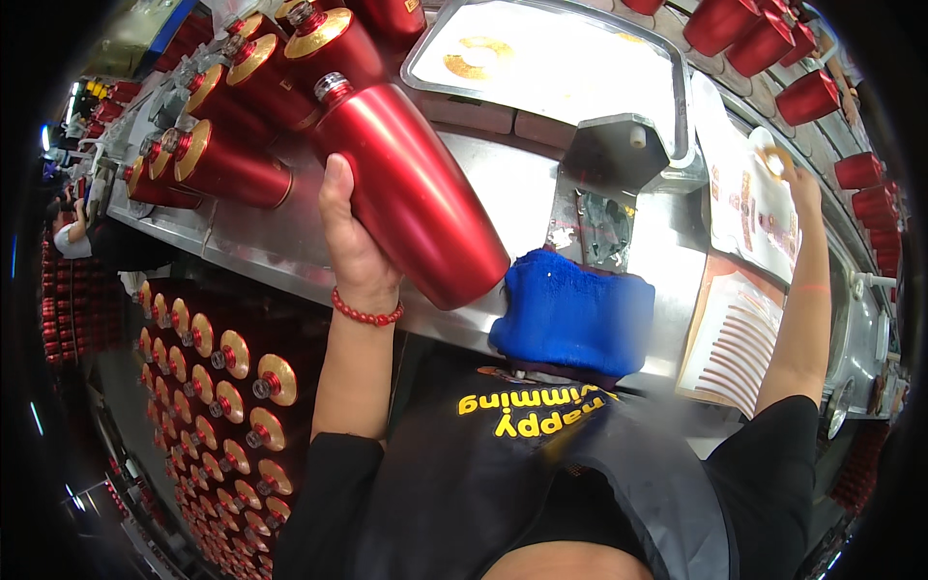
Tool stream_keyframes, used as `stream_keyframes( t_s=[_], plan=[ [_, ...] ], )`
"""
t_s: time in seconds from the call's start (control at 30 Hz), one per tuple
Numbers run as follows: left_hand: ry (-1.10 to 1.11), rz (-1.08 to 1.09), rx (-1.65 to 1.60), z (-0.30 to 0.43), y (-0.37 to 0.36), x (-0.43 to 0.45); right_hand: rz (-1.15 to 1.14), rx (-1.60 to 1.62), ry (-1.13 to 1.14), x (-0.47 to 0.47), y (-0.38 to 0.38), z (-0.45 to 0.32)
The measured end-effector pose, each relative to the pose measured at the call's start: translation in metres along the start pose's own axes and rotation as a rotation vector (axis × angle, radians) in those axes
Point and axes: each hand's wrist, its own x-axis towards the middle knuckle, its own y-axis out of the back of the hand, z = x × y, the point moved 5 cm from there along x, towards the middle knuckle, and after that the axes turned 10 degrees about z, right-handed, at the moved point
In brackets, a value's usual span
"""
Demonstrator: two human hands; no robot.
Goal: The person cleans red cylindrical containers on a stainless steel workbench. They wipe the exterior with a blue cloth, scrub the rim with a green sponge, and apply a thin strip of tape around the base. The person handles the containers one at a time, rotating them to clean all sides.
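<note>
My left hand (357, 239) is wrapped around a glossy red bottle (428, 196) with a clear threaded glass neck. The bottle is tilted, its neck towards the upper left, and no gold collar shows on its shoulder. At the far right, the fingers of my right hand (803, 190) pinch a small gold ring-shaped piece (777, 161), blurred, over a white sheet (750, 210) with gold and red prints. Nearer me lies a sheet of thin curved copper-coloured strips (738, 344). A blue cloth-like pad (576, 312) rests at the bench's front edge, close to the bottle's base.
Behind the pad stands a metal bracket (616, 156). A clear-rimmed tray (685, 94) holds gold arc-shaped pieces. Red bottles with gold shoulders (232, 163) crowd the bench's left; many more (225, 399) stand below. Other red bottles (808, 98) line a conveyor at right. A person (72, 235) is far left.
</note>
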Motion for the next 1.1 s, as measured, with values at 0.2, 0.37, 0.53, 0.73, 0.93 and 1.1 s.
stream_keyframes(
  t_s=[0.2,0.37,0.53,0.73,0.93,1.1],
  plan=[
    [0.205,0.094,-0.059,-0.011,-0.011,-0.005,0.191,-0.396,0.171,-0.035,-0.019,0.073],
    [0.249,0.076,-0.08,-0.012,-0.017,-0.01,0.127,0.077,-0.056,-0.017,0.005,0.047],
    [0.156,0.101,-0.027,-0.007,-0.017,-0.013,-0.014,0.502,-0.159,-0.036,0.039,-0.027],
    [-0.109,0.118,0.12,0.0,-0.018,-0.026,-0.053,0.781,-0.003,-0.088,0.09,-0.138],
    [-0.74,0.157,0.747,-0.014,-0.034,-0.06,-0.14,1.006,0.165,-0.147,0.11,-0.245],
    [-0.891,0.053,1.028,-0.024,-0.048,-0.083,-0.222,1.19,0.272,-0.209,0.12,-0.34]
  ],
)
